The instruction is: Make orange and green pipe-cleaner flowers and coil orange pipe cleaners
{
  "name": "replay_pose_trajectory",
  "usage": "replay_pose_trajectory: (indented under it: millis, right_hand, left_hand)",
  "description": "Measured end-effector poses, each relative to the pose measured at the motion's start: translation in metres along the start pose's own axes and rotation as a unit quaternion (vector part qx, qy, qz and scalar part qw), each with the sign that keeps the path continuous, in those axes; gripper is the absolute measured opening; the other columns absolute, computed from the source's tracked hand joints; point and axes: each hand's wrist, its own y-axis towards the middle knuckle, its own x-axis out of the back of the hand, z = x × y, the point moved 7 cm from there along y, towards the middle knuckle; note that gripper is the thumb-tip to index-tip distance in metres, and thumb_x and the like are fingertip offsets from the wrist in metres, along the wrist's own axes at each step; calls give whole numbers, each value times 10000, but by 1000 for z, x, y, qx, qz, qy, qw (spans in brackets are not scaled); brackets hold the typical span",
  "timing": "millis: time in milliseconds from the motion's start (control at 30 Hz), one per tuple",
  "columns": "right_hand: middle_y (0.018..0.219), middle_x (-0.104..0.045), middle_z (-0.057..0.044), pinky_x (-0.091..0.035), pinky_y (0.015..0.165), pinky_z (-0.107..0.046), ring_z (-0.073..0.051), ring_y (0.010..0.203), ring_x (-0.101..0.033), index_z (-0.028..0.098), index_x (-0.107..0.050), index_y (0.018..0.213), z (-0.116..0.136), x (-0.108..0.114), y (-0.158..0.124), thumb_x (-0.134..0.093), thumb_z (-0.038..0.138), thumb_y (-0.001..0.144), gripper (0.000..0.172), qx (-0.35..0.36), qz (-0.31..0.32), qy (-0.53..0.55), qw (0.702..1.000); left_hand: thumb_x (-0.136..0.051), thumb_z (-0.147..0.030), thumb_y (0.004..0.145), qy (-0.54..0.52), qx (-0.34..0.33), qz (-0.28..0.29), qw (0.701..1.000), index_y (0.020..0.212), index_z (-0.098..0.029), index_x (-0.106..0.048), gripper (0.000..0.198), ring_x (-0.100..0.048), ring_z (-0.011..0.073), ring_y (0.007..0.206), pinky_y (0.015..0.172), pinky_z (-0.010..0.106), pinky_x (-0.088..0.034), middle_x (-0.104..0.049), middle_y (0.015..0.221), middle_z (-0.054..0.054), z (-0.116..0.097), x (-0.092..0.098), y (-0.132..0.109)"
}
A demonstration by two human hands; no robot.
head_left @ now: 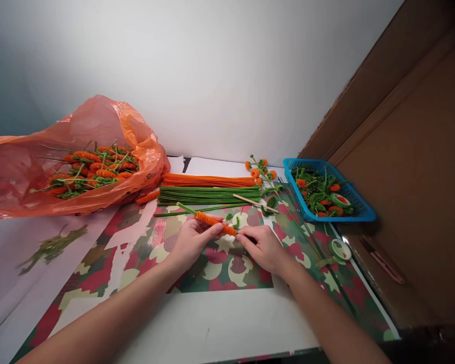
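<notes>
A carrot-shaped orange pipe-cleaner coil with a green stem lies tilted across my left hand, whose thumb and fingers are closed around its middle. My right hand pinches at the coil's lower right end, and the exact bit between those fingertips is hidden. Just beyond the hands, small curled green pieces rest on the patterned sheet. Behind them lie a bundle of green pipe cleaners and a bundle of orange pipe cleaners, with a thin wooden stick across the green ones.
An orange plastic bag full of similar orange coils stands at left. To the right is a blue basket of green and orange pieces, with green tape and a pink-handled cutter nearer. An orange-flowered stem lies at the back.
</notes>
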Motion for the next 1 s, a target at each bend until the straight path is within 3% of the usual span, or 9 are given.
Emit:
replay_pose_trajectory:
  millis: [100, 233, 300, 567, 700, 800, 867, 933, 1000]
  right_hand:
    - [627, -569, 23, -306, 542, -221, -98, 557, -453, 187, -617, 721, 2, 1, 0, -493, 259, 910, 237, -5, 5, 2, 1000]
    - [624, -567, 32, -313, 524, -220, -100, 531, -449, 197, -642, 869, -3, 16, 2, -528, 283, 893, 145, -30, -38, 4, 999]
    - [617, -564, 25, -325, 538, -224, -104, 542, -458, 189, -629, 804, -5, 23, 2, -502, 259, 900, 174, -30, -56, 1, 998]
    - [609, -561, 17, -336, 549, -238, -108, 549, -469, 187, -594, 704, 0, 20, 2, -483, 232, 905, 234, -3, -56, 5, 998]
    - [626, -588, 2, -349, 541, -244, -115, 558, -483, 184, -627, 721, 3, 16, 2, -500, 254, 897, 228, -7, -59, 24, 998]
    - [621, -607, 3, -372, 502, -235, -113, 521, -493, 187, -661, 861, -7, 13, 2, -516, 302, 885, 186, -65, -20, 136, 988]
    - [669, -655, 1, -414, 490, -240, -105, 474, -506, 201, -639, 1028, -15, 11, 1, -505, 335, 884, 238, -104, 30, 269, 957]
    - [834, -709, -25, -485, 557, -274, -109, 513, -569, 224, -606, 1117, -17, 14, 2, -534, 364, 866, 296, -94, 61, 379, 919]
    - [930, -709, -33, -527, 648, -304, -123, 615, -619, 239, -619, 1094, -20, 22, 5, -638, 393, 800, 333, -65, 29, 421, 904]
  left_hand:
    - [-817, -429, 622, -8, 3, 4, 1000, 891, -141, -712, 407, -684, 171, 672, 648, 273, -558, -747, 796, 62, 0, 2, 2]
    - [-780, -445, 682, -42, -31, -73, 996, 977, -140, -686, 434, -695, 159, 709, 674, 250, -555, -745, 821, 59, -3, 26, 12]
    - [-783, -445, 680, -52, -36, -90, 994, 986, -134, -681, 447, -696, 152, 726, 688, 235, -552, -744, 823, 61, -2, 33, 15]
    - [-769, -427, 703, -42, -15, -29, 999, 957, -138, -668, 398, -706, 181, 737, 761, 324, -563, -741, 881, 69, -2, 17, 7]
    - [-781, -421, 686, -19, 3, 3, 1000, 931, -130, -666, 397, -688, 169, 703, 691, 291, -559, -734, 846, 70, -1, 9, 5]
    - [-762, -411, 711, -40, 5, 2, 999, 1044, -134, -619, 456, -677, 140, 678, 639, 247, -544, -724, 870, 57, -1, 10, 8]
    - [-742, -386, 739, -73, -11, -18, 997, 1162, -159, -538, 522, -673, 125, 667, 627, 230, -539, -714, 869, 34, -4, 14, 11]
    - [-724, -353, 759, -91, -22, -33, 995, 1242, -180, -456, 579, -665, 113, 647, 616, 212, -528, -699, 807, 4, -6, 18, 12]
    - [-698, -334, 777, -76, -9, -33, 996, 1274, -184, -409, 594, -660, 113, 634, 615, 212, -519, -684, 762, -8, -5, 17, 12]
